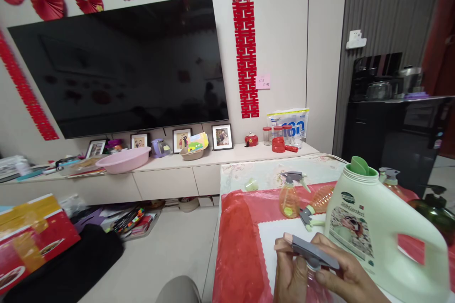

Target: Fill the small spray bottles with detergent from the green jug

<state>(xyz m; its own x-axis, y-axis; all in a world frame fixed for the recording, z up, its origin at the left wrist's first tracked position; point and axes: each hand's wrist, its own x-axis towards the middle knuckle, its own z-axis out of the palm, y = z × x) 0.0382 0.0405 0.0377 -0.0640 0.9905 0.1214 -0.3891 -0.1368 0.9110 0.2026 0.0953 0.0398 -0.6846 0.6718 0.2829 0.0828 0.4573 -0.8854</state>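
Grips a spray bottle (315,290) around its gray head (313,252) with left hand (289,270) and right hand (343,265), apparently for steadiness, at the counter (232,174), just beside a large jug (387,246).

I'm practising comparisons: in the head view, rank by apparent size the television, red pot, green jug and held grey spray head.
1. Television
2. Green jug, enlarged by nearness
3. Grey spray head, also near
4. Red pot

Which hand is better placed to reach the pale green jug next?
Probably the right hand: it is nearer the jug, with the left hand farther away. Both, though, are on the grey-topped spray bottle.
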